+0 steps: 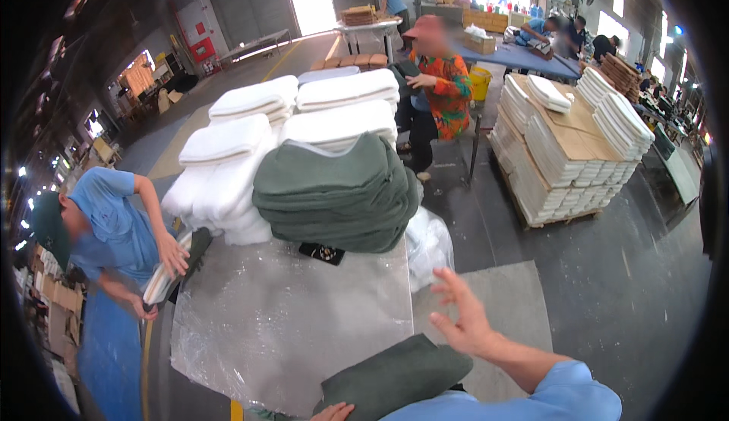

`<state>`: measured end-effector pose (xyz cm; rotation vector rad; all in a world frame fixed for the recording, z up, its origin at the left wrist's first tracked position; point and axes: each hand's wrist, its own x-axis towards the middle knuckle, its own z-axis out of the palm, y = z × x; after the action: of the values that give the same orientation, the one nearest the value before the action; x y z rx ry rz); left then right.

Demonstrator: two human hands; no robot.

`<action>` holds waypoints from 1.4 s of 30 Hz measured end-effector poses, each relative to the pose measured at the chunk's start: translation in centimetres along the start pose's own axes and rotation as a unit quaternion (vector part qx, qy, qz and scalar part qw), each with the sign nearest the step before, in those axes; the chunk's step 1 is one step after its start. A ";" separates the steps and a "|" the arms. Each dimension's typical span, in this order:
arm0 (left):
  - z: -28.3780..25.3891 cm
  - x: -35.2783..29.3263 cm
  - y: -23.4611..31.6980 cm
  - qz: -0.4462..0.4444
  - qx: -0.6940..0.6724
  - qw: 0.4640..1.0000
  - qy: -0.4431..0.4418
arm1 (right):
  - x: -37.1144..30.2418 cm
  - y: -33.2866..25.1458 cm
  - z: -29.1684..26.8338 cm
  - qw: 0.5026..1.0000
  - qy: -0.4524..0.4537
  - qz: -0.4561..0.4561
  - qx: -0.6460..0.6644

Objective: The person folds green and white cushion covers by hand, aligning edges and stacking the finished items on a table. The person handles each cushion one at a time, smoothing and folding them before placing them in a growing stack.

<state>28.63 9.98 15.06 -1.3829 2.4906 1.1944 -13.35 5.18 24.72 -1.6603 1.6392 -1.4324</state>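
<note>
Right hand (462, 316) raised, fingers spread, empty; left hand (334, 412) at 7 o'clock touching folded green towel (395, 375), grip indeterminate.

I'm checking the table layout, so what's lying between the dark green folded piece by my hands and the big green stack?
In the head view, mostly bare clear plastic sheeting on the table separates the folded green piece from the green stack. A small black item lies at the stack's foot.

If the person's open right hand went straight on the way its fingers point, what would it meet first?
Probably the crumpled clear plastic bag beside the stack of folded green towels; the right hand points up-left, though depth is unclear.
</note>
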 end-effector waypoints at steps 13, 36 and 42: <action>1.9 -1.3 -1.6 0.055 -0.008 0.989 0.134 | -12.4 5.5 -2.1 0.855 -0.484 -0.055 -0.177; -1.6 1.8 -2.0 -0.032 -0.131 0.941 0.310 | -10.9 11.5 -0.8 0.923 -0.337 0.185 -0.016; 0.3 4.0 -4.3 -0.056 -0.549 0.752 0.361 | -11.0 12.1 -0.8 0.921 -0.337 0.196 0.013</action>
<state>29.28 6.09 10.69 -2.5744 1.8201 2.7397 -17.63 12.66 10.81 -1.4634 1.4144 -0.5840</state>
